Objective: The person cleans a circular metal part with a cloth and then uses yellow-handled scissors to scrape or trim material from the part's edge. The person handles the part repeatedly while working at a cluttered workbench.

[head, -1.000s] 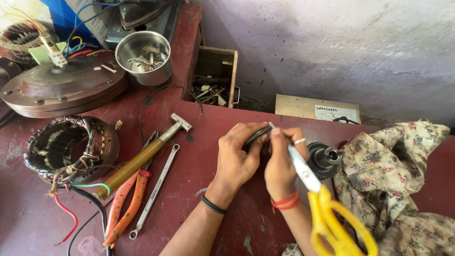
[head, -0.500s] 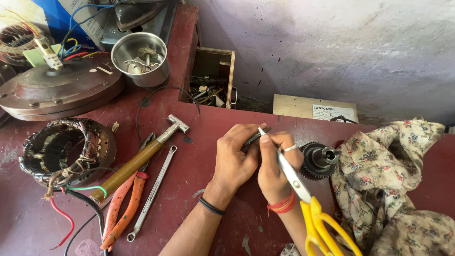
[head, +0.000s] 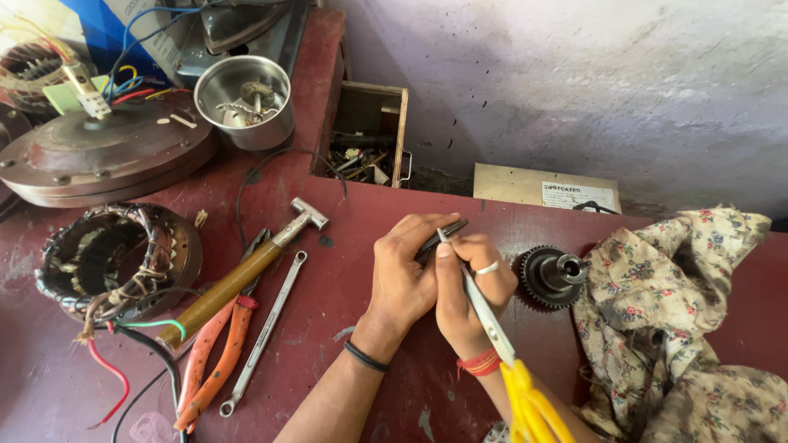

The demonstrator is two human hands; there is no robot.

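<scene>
Scissors (head: 492, 324) with yellow handles sit in the right hand (head: 468, 295), blade tips up against a small dark piece (head: 443, 235) that the left hand (head: 406, 275) pinches between thumb and fingertips. Both hands are clenched around their things and pressed together over the red table (head: 345, 246). Most likely to go wrong, I'd say, is a slip: the blade tip lies right beside the left fingers (head: 427, 226), so a sudden push could nick them or flick the dark piece away. What that piece is I cannot tell; the fingers hide most of it. It pokes out just above the knuckles, touching the blades. A toothed metal gear (head: 546, 279) sits just beside the right hand, next to a flowered cloth (head: 673, 312).
</scene>
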